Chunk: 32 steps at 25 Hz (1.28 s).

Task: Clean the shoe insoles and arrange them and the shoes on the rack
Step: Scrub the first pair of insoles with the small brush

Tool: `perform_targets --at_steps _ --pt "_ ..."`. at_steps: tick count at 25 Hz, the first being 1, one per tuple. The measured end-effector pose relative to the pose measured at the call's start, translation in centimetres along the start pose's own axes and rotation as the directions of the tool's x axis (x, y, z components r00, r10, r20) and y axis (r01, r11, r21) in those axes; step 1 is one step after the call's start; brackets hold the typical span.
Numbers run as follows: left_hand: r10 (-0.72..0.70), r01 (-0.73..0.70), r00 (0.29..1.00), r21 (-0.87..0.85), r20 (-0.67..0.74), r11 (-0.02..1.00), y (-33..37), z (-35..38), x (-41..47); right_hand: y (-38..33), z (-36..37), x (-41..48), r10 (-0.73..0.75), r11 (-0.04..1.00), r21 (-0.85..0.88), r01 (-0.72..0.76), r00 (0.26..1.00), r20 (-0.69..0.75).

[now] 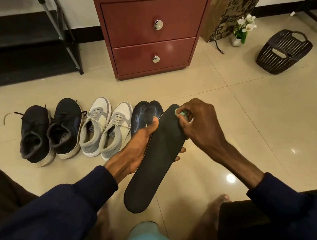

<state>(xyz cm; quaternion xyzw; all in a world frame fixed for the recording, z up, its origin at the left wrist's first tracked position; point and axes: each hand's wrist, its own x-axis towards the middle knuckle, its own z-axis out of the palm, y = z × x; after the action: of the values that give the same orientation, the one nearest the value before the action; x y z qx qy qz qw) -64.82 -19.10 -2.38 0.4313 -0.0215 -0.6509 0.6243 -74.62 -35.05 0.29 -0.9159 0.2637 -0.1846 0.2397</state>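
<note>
One light, bendy insole (152, 157): my left hand (137, 149) cradles its middle, right hand (195, 123) pinching a green cloth (180, 113) at its toe

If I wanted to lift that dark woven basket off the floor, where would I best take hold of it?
Grip the looped handle at the top rim of the basket, coming from above. The basket leans with its opening turned up and toward the wall, so the handle stands clear at the rim, while the latticed walls are broad and offer no easy hold.
</note>
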Motion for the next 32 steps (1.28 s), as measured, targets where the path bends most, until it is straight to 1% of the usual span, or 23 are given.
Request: perform_targets --at_steps 1,2,3,4,6,7,9,10,11,13,14,17,19,20,21,23,24,25,27,29,30,31,32 --pt "0.006 -0.006 1.000 -0.004 -0.010 1.000 -0.1 -0.2 0.1 -1.3 0.6 -1.0 -0.052 0.997 0.062 0.046 0.993 0.103" --pt "0.011 -0.012 1.000 -0.010 -0.022 1.000 -0.2 -0.5 0.2 -2.5 0.9 -1.9 -0.117 0.988 0.125 0.090 0.966 0.229" --pt "0.011 -0.012 1.000 -0.017 -0.026 1.000 -0.3 -0.7 0.2 -3.0 0.9 -2.3 -0.168 0.978 0.167 0.121 0.937 0.306" --pt "0.005 -0.005 1.000 -0.018 -0.025 1.000 -0.2 -0.8 0.3 -2.8 0.6 -1.9 -0.179 0.977 0.169 0.133 0.937 0.299" --pt "-0.010 0.010 1.000 -0.009 -0.009 1.000 -0.1 -0.6 0.3 -0.8 0.0 0.1 -0.074 0.994 0.084 0.066 0.992 0.102" --pt "-0.019 0.019 1.000 0.003 -0.002 1.000 -0.1 -0.4 0.2 0.2 -0.5 0.9 -0.016 1.000 0.024 0.015 1.000 0.012" --pt "-0.034 0.034 0.999 0.021 -0.005 0.999 0.0 0.0 0.0 0.6 -0.4 0.8 0.042 0.998 -0.035 -0.043 0.998 -0.047" --pt "-0.034 0.034 0.999 0.017 -0.014 0.999 -0.1 0.0 0.1 -0.1 0.1 0.2 0.011 1.000 -0.022 -0.011 1.000 -0.002" --pt "-0.026 0.026 0.999 0.005 -0.026 1.000 -0.2 -0.2 0.2 -1.2 0.7 -0.7 -0.052 0.998 0.027 0.050 0.995 0.087" --pt "-0.005 0.005 0.999 -0.002 -0.035 1.000 -0.3 -0.7 0.2 -2.6 0.9 -1.8 -0.157 0.981 0.157 0.117 0.949 0.274" --pt "-0.006 0.006 0.999 -0.005 -0.032 1.000 -0.2 -0.7 0.1 -2.3 0.5 -1.4 -0.159 0.979 0.172 0.112 0.945 0.286" --pt "-0.024 0.024 1.000 0.022 -0.015 0.999 0.1 -0.2 -0.1 0.6 -0.6 0.9 -0.016 0.998 0.062 0.014 0.999 0.028" --pt "-0.034 0.035 0.999 0.038 -0.027 0.999 0.2 0.2 -0.2 1.1 -0.5 0.9 0.046 0.999 0.010 -0.045 0.998 -0.036" --pt "-0.035 0.036 0.999 0.035 -0.037 0.999 0.1 0.2 -0.2 0.5 0.1 0.3 0.029 1.000 0.008 -0.029 0.999 -0.014" --pt "-0.025 0.026 0.999 0.030 -0.048 0.999 0.1 0.1 -0.3 -0.6 0.7 -0.5 -0.021 0.999 0.034 0.020 0.998 0.052" --pt "0.001 0.001 0.998 0.026 -0.063 1.000 0.0 -0.4 -0.1 -2.6 1.4 -2.1 -0.136 0.984 0.151 0.098 0.954 0.266" --pt "0.005 -0.003 0.998 0.029 -0.063 1.000 0.0 -0.5 -0.1 -2.9 1.2 -2.2 -0.165 0.974 0.203 0.099 0.926 0.339" --pt "0.003 -0.001 0.999 0.031 -0.051 1.000 0.0 -0.4 -0.2 -2.6 0.9 -1.8 -0.164 0.972 0.216 0.094 0.928 0.334" --pt "-0.016 0.016 1.000 0.023 -0.023 1.000 0.2 0.0 -0.3 -1.1 0.1 -0.1 -0.066 0.988 0.148 0.043 0.987 0.149" --pt "-0.027 0.029 0.999 0.029 -0.035 0.999 0.4 0.3 -0.2 -0.1 -0.1 0.5 0.010 0.998 0.054 -0.008 1.000 -0.023" --pt "-0.029 0.031 0.998 0.041 -0.050 0.999 0.4 0.4 -0.2 -0.6 0.2 0.2 0.003 0.999 0.044 -0.001 0.999 -0.033" --pt "-0.026 0.029 0.997 0.044 -0.067 0.999 0.5 0.4 -0.4 -1.4 0.7 -0.6 -0.046 0.997 0.064 0.044 0.999 0.030" --pt "-0.007 0.012 0.995 0.053 -0.096 0.999 0.4 0.2 -0.4 -2.6 1.1 -1.6 -0.114 0.989 0.111 0.098 0.982 0.152"
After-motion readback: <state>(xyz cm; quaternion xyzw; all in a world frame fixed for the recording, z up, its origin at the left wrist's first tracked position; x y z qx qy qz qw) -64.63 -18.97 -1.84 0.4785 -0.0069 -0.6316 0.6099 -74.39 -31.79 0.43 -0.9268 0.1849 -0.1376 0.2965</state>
